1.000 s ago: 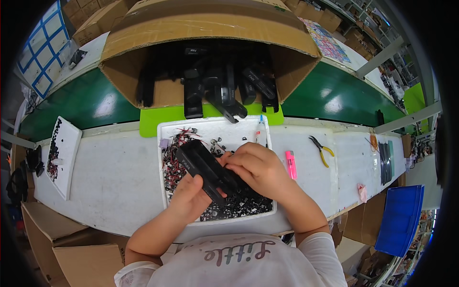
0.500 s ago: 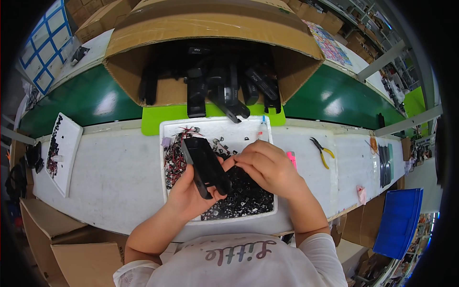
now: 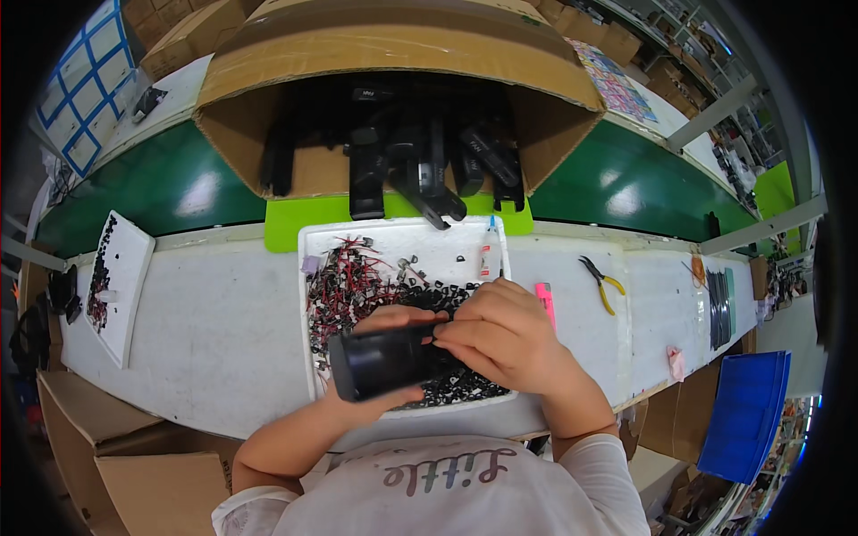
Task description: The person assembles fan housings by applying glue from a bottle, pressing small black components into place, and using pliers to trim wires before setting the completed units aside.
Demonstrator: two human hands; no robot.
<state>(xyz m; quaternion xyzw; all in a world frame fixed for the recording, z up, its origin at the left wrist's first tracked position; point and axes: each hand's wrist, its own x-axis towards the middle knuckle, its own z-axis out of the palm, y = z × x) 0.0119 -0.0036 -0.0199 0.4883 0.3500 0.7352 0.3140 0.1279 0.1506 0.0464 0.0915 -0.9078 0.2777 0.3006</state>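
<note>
Clock centre = the held piece. Left hand [image 3: 362,410] is gripping a long hollow black plastic housing [image 3: 384,364] from below, fingers wrapping one long wall, thumb side along the other; the piece is hanging above the tray, hollow side facing up. Right hand [image 3: 502,332] is pinching, fingertips together, at the housing's 2 o'clock end; can't tell if a small part is between them. Housing is looking light, stiff, a bit slippery and not very fragile; the long side walls are offering the best hold.

Containers: a white foam rectangular tray [image 3: 447,239] is sitting underneath, holding tangled red-and-black wired parts [image 3: 338,284] at 11, loose small black plastic pieces [image 3: 460,387] at 4 and a small white bottle with a blue tip [image 3: 489,255] at 1. A large brown cardboard box [image 3: 402,45] is lying on its side at 12, holding more black housings [image 3: 366,174]. A smaller white foam tray [image 3: 130,290] is resting at 10, holding similar bits.
</note>
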